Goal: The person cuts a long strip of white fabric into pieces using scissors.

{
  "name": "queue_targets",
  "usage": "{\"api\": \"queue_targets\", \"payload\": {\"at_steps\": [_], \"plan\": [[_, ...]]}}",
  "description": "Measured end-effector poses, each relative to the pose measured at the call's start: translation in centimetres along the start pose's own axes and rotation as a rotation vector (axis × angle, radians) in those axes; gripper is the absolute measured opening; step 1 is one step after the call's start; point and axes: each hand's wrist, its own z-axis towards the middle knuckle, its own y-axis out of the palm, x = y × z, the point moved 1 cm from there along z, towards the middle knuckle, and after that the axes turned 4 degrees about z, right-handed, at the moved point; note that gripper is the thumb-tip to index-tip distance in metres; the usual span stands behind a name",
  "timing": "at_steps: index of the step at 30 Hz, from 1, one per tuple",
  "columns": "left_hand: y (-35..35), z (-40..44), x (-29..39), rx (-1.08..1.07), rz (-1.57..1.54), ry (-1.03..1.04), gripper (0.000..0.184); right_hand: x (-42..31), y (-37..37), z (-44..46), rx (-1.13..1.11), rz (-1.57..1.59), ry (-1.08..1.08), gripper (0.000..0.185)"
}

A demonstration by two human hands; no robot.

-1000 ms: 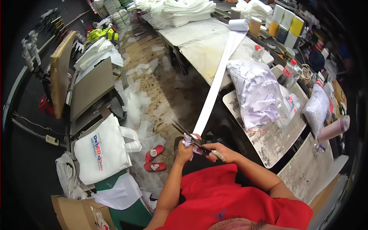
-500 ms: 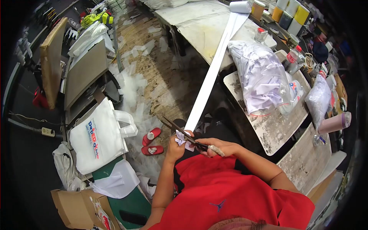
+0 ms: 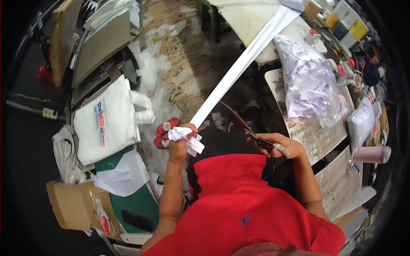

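One long white strip [image 3: 239, 74], creased lengthwise, stretches from a roll [image 3: 294, 4] on the table [image 3: 241, 15] to the left hand [image 3: 179, 147], clenched around it and crumpled white pieces [image 3: 195, 146]; the right hand [image 3: 282, 143] grasps dark scissors [image 3: 244, 124].

Red top [image 3: 239, 187] covered torso; small dark-blue leaping-figure emblem [image 3: 243, 220] marked chest; black panel [image 3: 193, 183] edged left side. Sleeves [image 3: 328, 232] stopped above elbows.
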Motion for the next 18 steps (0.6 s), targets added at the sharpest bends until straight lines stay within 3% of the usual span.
{"api": "queue_targets", "payload": {"at_steps": [4,5,6,8,12,15,18], "plan": [[-0.6,-1.3,1.1,-0.035,0.038,0.049,0.013,2.0,-0.2,1.0,-0.004,-0.097,0.093,0.064],[-0.7,-1.7,1.2,-0.059,0.047,0.02,0.014,2.8,0.1,1.8,-0.012,-0.028,0.136,0.089],[-0.4,-2.0,1.4,-0.049,0.033,-0.001,0.014,2.9,0.6,2.7,-0.027,-0.024,0.139,0.089],[0.0,-2.6,1.8,-0.108,0.092,-0.038,0.015,2.8,1.5,4.5,0.019,-0.06,0.07,0.057],[0.0,-3.5,1.1,-0.14,0.049,-0.064,0.016,2.5,1.7,7.1,0.007,0.002,-0.04,0.065],[-0.3,-3.8,1.2,-0.063,-0.021,-0.039,0.017,2.3,1.4,7.6,-0.016,-0.017,-0.018,0.077],[-1.1,-3.7,1.8,-0.124,0.04,-0.092,0.018,2.3,1.4,7.6,-0.022,-0.026,-0.005,0.083]]}}
